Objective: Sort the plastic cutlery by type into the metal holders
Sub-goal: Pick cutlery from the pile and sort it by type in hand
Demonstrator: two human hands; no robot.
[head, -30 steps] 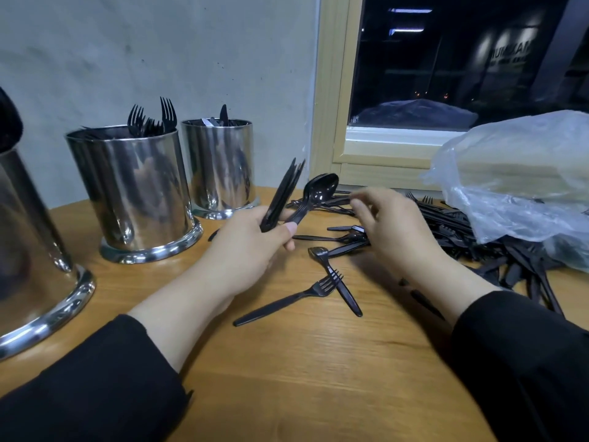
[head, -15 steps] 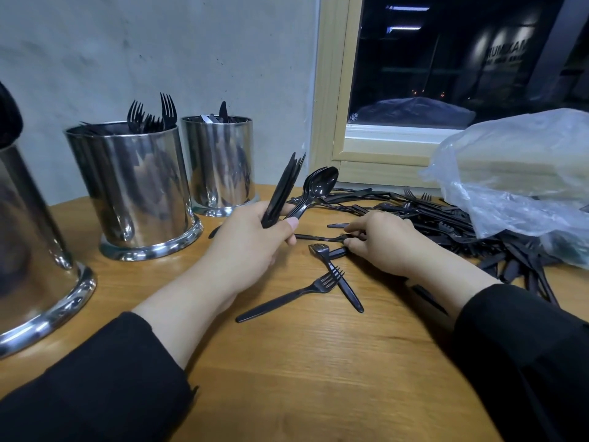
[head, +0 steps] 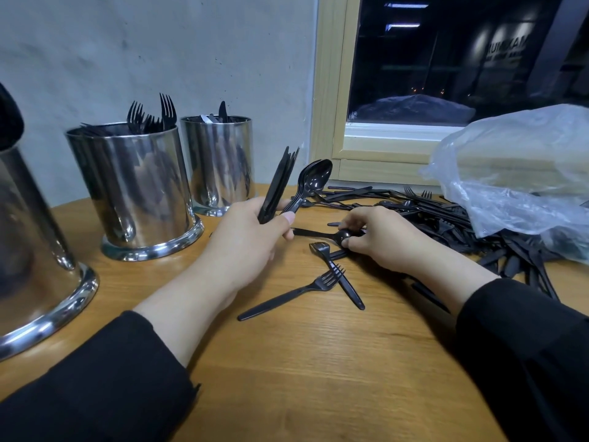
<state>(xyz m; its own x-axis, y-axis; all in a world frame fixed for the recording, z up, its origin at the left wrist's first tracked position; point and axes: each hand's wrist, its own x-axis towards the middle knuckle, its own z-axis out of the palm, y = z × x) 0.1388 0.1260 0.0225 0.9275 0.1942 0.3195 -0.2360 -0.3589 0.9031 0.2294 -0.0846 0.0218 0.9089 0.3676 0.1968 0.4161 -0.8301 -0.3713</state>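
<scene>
Here left hand (head: 245,247) grips cutlery bundle (head: 280,183); right hand (head: 382,237) pinches spoon (head: 322,233).

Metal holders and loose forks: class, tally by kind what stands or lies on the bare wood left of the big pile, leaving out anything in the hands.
Metal holders: 3 (near left, middle with forks, far one)
Loose forks on the wood: 2 (one, the other crossing it)
Total: 5

Dim indoor light, glare on metal holders (head: 134,189), wide-angle edge distortion
</scene>
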